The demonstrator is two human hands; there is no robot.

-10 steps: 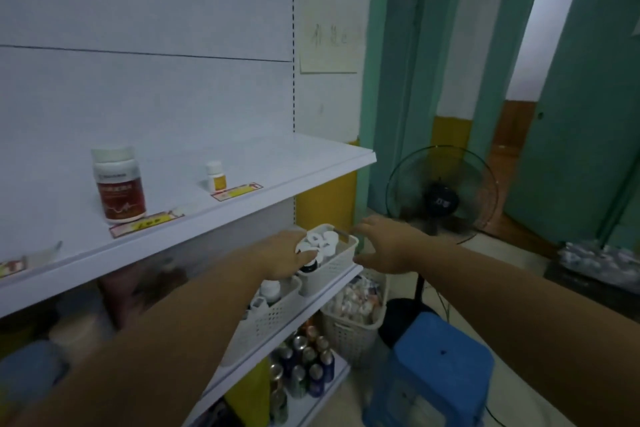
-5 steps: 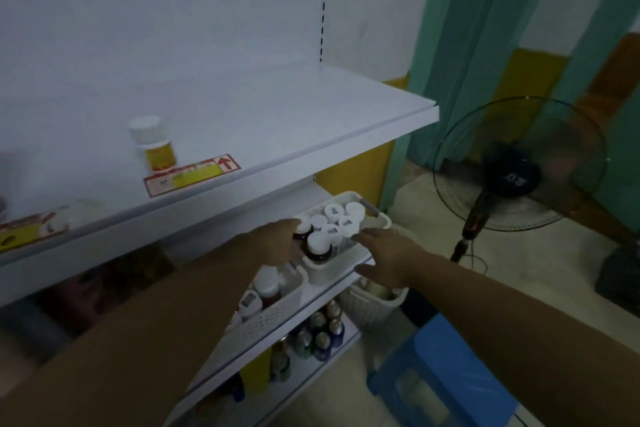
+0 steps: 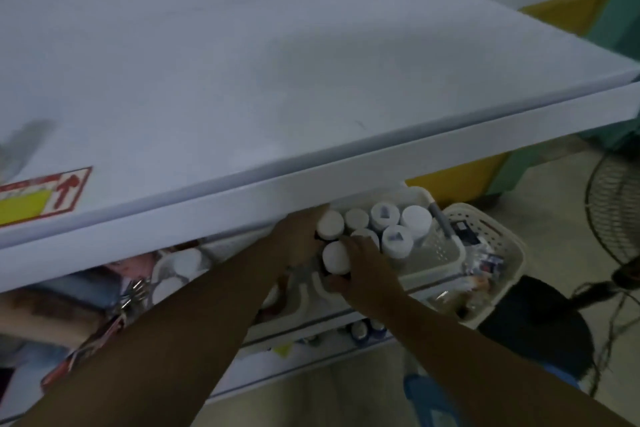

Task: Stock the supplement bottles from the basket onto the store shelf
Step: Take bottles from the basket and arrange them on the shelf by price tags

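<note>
White-capped bottle (image 3: pixel 336 256) upright at the near-left corner of the basket (image 3: pixel 446 253), long axis vertical, round cap facing the camera, dark body mostly hidden below it. Right hand (image 3: pixel 367 274) wrapped on it from 4 o'clock — fingers (image 3: pixel 360 241) curled over the far side of the cap, thumb below at 6 o'clock, so closed on this bottle. Left hand (image 3: pixel 301 236) at 10 o'clock of the same bottle, pressed against the basket's left wall beside another cap (image 3: pixel 330 225); grip there partly hidden by the shelf lip, so cannot tell whether clenched or loose. Right hand clearly nearer, the lift likely its job: straight up along the bottle's axis, then out toward 6 o'clock to clear the overhang.

More bottles (image 3: pixel 396 241) packed cap to cap toward 1 o'clock — smooth matte plastic lids, two with greyish printed seals. Basket of pale slotted plastic, rounded corners, a grey handle at its far end, sitting on the lower shelf. Upper shelf (image 3: pixel 311 80) directly above at 12 o'clock, flat white painted metal, bare across its middle, with a red-and-yellow price label (image 3: pixel 38 194) at 9 o'clock on the front edge.
</note>
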